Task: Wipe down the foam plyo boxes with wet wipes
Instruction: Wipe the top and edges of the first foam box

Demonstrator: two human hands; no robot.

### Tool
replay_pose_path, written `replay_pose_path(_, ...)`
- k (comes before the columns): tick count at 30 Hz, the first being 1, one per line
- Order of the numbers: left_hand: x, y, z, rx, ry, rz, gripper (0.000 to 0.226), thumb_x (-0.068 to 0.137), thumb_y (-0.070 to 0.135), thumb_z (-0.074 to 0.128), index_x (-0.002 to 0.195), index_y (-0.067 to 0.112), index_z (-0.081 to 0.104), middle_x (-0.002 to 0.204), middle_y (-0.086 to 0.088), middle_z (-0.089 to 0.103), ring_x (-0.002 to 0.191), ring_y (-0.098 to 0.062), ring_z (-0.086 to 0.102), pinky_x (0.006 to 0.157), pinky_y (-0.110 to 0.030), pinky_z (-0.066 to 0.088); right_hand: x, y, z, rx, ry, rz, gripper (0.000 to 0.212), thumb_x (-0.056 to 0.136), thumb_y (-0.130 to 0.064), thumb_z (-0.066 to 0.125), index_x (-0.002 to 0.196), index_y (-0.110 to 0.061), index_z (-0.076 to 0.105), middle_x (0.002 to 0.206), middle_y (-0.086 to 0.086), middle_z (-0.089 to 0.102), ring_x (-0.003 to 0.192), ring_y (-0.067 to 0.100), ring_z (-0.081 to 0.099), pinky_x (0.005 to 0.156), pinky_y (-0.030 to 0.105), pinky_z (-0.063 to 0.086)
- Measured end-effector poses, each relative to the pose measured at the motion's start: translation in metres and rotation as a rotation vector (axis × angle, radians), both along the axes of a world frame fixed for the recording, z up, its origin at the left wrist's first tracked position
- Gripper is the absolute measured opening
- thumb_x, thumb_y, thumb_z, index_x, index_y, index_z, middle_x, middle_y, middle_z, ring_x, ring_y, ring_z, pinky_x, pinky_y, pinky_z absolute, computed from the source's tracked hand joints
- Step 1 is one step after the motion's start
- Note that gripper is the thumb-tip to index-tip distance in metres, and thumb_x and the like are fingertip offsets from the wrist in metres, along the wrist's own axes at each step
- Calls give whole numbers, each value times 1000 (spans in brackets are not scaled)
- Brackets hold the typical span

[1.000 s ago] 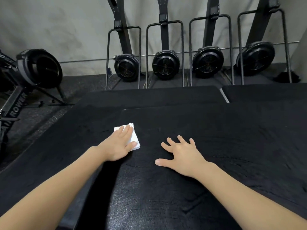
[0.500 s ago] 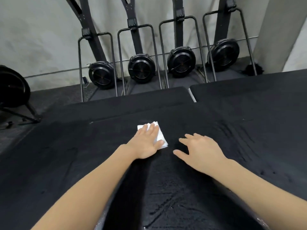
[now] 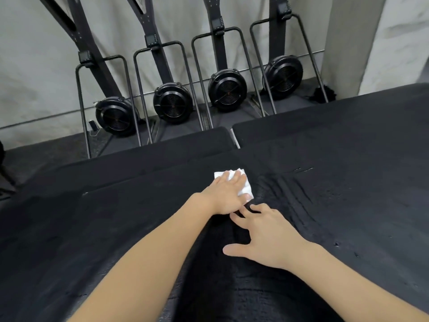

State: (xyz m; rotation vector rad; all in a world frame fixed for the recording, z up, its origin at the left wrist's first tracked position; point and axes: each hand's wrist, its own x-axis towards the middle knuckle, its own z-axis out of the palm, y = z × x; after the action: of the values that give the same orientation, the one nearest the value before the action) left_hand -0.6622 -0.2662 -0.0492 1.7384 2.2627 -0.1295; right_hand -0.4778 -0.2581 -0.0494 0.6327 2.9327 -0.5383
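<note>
Near the far edge of the foam plyo box (image 3: pixel 325 217), the left hand (image 3: pixel 226 196) pressed the white wet wipe (image 3: pixel 243 182) flat under straight fingers. The right hand (image 3: pixel 267 238) rested beside it, fingers spread, holding nothing. Even pressure and overlapping strokes toward the unwiped right side would probably clean best.

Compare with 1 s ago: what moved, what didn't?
The left hand slid the white wipe rightward across the black box top, closing on the right hand, fingertips now almost meeting. Unchanged: left palm flat on the wipe, right hand flat on the foam.
</note>
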Motion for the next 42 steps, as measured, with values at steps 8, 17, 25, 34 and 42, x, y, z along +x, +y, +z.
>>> replay_pose_path(8,22,62,-15,13,-14,-36,76,102,58,32,161,18,6,170,1,-7,154,-28,-14,125,-47,1,-7,5,-10,26,-8,7,89,83,-82,41,157,-34,23,165,-4,18,149,24,10,120,41,17)
replay_pose_path(17,2,57,-8,65,-23,-38,62,108,40,28,159,7,13,169,-8,1,155,-25,-4,124,-41,10,-2,6,-8,-64,28,-30,91,81,-82,46,157,-37,22,166,-9,13,151,15,3,121,36,9)
replay_pose_path(25,-81,-20,-4,54,-29,138,67,107,44,26,159,5,7,169,-8,-2,156,-24,-6,125,-44,11,-31,2,5,101,96,-34,78,91,-75,37,155,-30,33,164,-7,22,153,16,13,122,34,16)
replay_pose_path(34,-147,-136,-8,55,-16,288,70,107,50,25,161,11,2,169,-4,-9,155,-18,-11,126,-40,6,-144,-18,8,103,-35,54,81,90,-74,42,157,-30,26,166,-2,14,153,28,7,124,46,12)
replay_pose_path(42,-194,-251,-2,54,25,367,67,110,40,27,161,8,-1,169,-3,-8,155,-14,-10,121,-26,-2,-173,-34,1,36,-90,-2,85,89,-77,40,158,-30,23,166,-4,14,154,27,6,122,52,12)
